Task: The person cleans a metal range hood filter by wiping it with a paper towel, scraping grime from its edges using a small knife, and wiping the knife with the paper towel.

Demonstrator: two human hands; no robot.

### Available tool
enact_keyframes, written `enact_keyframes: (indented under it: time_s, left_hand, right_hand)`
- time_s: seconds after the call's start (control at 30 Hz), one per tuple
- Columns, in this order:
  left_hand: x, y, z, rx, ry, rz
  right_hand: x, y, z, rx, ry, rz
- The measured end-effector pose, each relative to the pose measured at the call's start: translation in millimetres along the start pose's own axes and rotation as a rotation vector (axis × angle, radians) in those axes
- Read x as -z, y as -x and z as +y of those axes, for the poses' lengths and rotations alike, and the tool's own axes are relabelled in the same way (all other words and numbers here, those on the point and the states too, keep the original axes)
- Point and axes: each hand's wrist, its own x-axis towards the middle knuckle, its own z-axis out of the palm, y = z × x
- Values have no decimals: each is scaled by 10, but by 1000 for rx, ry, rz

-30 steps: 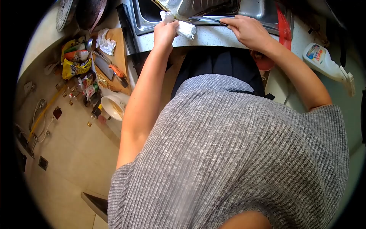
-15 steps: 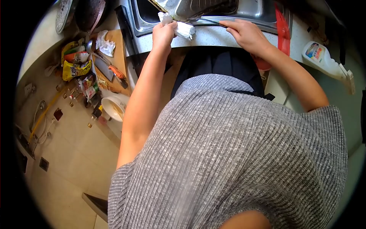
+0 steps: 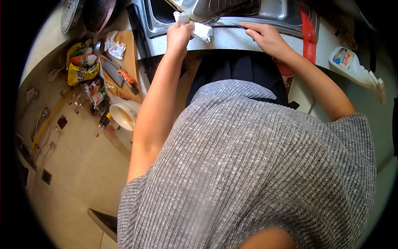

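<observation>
My left hand [image 3: 179,38] is closed round a crumpled white cloth or paper [image 3: 201,32], at the near corner of a grimy metal panel [image 3: 191,9] propped over the sink [image 3: 154,30]. Whether those fingers also grip the panel I cannot tell. To the right, my right hand [image 3: 265,38] is closed on a thin dark-handled tool [image 3: 240,26] that points left toward the panel's lower edge. Its far end is too blurred to make out, so its kind is unclear.
A red plastic bag [image 3: 308,39] hangs over the counter edge. Further right lies a white spray bottle [image 3: 352,66]. On the left are a cutting board [image 3: 130,50] with a cleaver [image 3: 112,72], an orange-handled tool [image 3: 127,76], yellow packets [image 3: 83,74] and a white bowl [image 3: 121,114].
My right hand has shifted slightly right and down, and less of the tool's dark shaft shows. My left hand stays almost in place with the white cloth or paper.
</observation>
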Motion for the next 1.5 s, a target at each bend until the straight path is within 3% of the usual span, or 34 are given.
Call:
enact_keyframes:
  time_s: [0.1,0.3,0.5,0.93,1.5]
  left_hand:
    - [-6,20,13,6,0,2]
    - [6,-13,-6,18,-9,0]
    - [-6,-19,-6,27,-6,13]
    - [-22,31,30,13,-20,11]
    - [-25,-8,-8,-5,-32,0]
  right_hand:
    - [-18,31,32,131,89,127]
    - [140,28,-245,54,388,-53]
    - [128,-10,-18,-6,236,79]
    - [104,24,0,125,387,103]
    - [168,-72,-25,73,419,22]
